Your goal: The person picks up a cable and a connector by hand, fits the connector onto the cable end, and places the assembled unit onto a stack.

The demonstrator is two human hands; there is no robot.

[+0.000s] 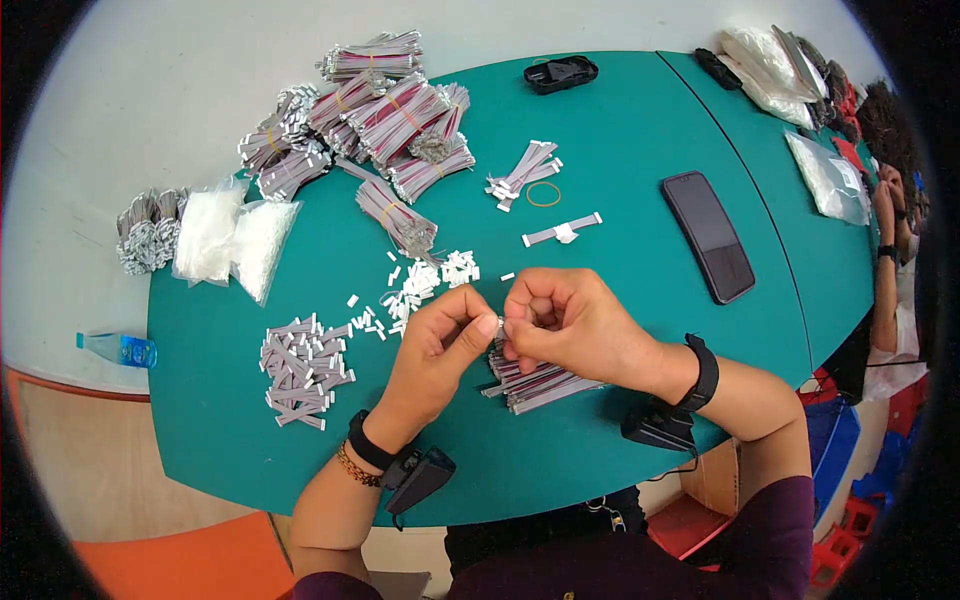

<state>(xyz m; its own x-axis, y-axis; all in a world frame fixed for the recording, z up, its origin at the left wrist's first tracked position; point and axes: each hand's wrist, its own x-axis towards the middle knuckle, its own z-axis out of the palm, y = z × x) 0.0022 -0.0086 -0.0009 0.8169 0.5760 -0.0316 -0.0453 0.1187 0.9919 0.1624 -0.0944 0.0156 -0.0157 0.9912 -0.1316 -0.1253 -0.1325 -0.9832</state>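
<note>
My left hand (445, 345) is closed in a pinch, with a small white connector (500, 325) just showing at its fingertips. Tip to tip with it, my right hand (570, 320) is pinched too; its fingers hide what they hold. Below the right hand lies a bundle of grey ribbon cables (545, 390). Beyond the left hand is a loose heap of white connector housings (420, 285). To its left spreads a pile of short grey cables (305, 370) with white ends.
Bundled cables (390, 120) are stacked at the back left, beside clear bags of white parts (210, 235). A single short cable (562, 231), a rubber band (543, 194) and a phone (708, 237) lie to the right. Another person's arm (886, 270) rests at the far right.
</note>
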